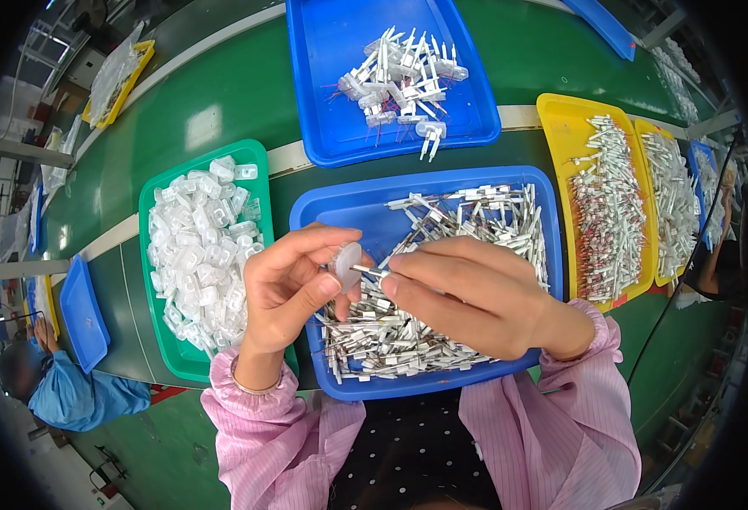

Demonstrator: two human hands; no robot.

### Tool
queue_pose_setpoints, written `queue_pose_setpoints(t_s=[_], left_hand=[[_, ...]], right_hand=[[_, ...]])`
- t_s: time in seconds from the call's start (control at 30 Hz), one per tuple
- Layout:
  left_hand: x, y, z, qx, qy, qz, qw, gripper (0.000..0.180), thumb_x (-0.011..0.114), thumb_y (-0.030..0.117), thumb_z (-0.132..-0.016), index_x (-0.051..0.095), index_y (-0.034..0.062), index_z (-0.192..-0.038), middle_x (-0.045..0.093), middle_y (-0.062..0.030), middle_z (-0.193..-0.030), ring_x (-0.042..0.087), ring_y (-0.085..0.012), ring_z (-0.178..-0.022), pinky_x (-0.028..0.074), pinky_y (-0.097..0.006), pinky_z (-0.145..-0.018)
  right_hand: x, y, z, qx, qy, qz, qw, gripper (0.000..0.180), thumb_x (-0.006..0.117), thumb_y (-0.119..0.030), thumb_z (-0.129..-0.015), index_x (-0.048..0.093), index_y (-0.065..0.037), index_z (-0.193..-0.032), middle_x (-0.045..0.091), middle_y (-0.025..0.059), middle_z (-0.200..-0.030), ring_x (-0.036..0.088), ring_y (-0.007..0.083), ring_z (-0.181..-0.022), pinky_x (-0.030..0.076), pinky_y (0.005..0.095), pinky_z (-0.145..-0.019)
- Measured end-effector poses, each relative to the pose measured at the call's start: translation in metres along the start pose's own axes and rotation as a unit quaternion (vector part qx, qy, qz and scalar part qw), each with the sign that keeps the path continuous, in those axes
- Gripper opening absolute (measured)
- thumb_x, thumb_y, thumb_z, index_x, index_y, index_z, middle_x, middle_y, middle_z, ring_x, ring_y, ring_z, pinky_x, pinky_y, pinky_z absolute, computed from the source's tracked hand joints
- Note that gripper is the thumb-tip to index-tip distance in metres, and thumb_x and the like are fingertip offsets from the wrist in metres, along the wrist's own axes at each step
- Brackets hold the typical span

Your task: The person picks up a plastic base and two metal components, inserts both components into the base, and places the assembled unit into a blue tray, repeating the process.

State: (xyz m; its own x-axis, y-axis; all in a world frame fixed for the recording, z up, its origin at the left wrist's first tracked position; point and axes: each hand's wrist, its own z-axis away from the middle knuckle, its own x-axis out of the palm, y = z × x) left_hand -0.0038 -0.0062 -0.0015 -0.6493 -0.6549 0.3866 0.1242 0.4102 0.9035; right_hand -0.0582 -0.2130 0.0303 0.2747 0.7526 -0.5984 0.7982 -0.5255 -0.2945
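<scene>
My left hand (pixel 293 285) pinches a clear plastic housing (pixel 348 265) with a rounded face, held above the near blue tray (pixel 306 208). From the right, my right hand (pixel 467 297) grips a thin white stick-like part (pixel 367 270) between thumb and fingers. Its tip meets the housing or lies right at it; I cannot tell how far in it goes. Beneath both hands, the tray holds a heap of similar white sticks (pixel 408 340) with dark ends. Left of my left hand stands a green tray (pixel 265 170) piled with clear plastic housings (pixel 204 246).
Beyond, a larger blue tray (pixel 323 127) carries housings joined to white sticks (pixel 404 81) with red wires. Yellow trays (pixel 552 110) of white sticks stand at right. An upright blue tray (pixel 83 314) is at left, near a person in a blue sleeve (pixel 85 391). Green belt (pixel 195 110) runs behind.
</scene>
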Motion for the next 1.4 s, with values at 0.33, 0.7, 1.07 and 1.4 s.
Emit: queue_pose_setpoints(t_s=[0.33, 0.7, 1.07, 1.4], left_hand=[[0.011, -0.004, -0.001, 0.099, 0.048, -0.223, 0.969, 0.032, 0.055, -0.011, -0.079, 0.050, -0.0105, -0.111, 0.056, -0.0199, -0.097, 0.062, -0.0233, -0.079, 0.055, -0.027, -0.062], [0.010, -0.018, 0.004, 0.041, 0.043, -0.022, 0.998, 0.026, 0.059, -0.012, -0.076, 0.055, -0.0094, -0.102, 0.057, -0.0175, -0.094, 0.062, -0.0212, -0.081, 0.053, -0.026, -0.067], [0.018, -0.021, 0.005, 0.106, 0.078, -0.161, 0.978, 0.023, 0.067, -0.010, -0.070, 0.059, -0.0079, -0.092, 0.058, -0.0141, -0.086, 0.059, -0.0193, -0.079, 0.049, -0.028, -0.072], [-0.010, -0.003, 0.002, 0.046, 0.137, -0.119, 0.982, 0.024, 0.061, 0.003, -0.080, 0.055, -0.0074, -0.100, 0.059, -0.0144, -0.091, 0.058, -0.0163, -0.075, 0.048, -0.025, -0.063]], right_hand=[[0.000, 0.007, 0.004, 0.337, -0.049, -0.162, 0.926, 0.011, 0.061, 0.001, -0.077, 0.063, 0.003, -0.088, 0.058, 0.0097, -0.069, 0.054, 0.0162, -0.055, 0.040, 0.0272, -0.049], [0.013, 0.002, 0.006, 0.257, 0.012, -0.125, 0.958, 0.010, 0.066, 0.005, -0.067, 0.062, 0.000, -0.074, 0.055, 0.0085, -0.060, 0.051, 0.0196, -0.050, 0.037, 0.0281, -0.045], [0.018, -0.011, 0.011, 0.164, 0.034, -0.005, 0.986, 0.016, 0.064, 0.006, -0.063, 0.059, 0.001, -0.078, 0.050, 0.0094, -0.062, 0.050, 0.0221, -0.048, 0.039, 0.0334, -0.042], [-0.113, 0.107, 0.065, 0.386, -0.188, 0.390, 0.815, 0.013, 0.060, 0.003, -0.066, 0.064, 0.000, -0.078, 0.061, 0.0182, -0.079, 0.060, 0.0344, -0.075, 0.047, 0.0392, -0.068]])
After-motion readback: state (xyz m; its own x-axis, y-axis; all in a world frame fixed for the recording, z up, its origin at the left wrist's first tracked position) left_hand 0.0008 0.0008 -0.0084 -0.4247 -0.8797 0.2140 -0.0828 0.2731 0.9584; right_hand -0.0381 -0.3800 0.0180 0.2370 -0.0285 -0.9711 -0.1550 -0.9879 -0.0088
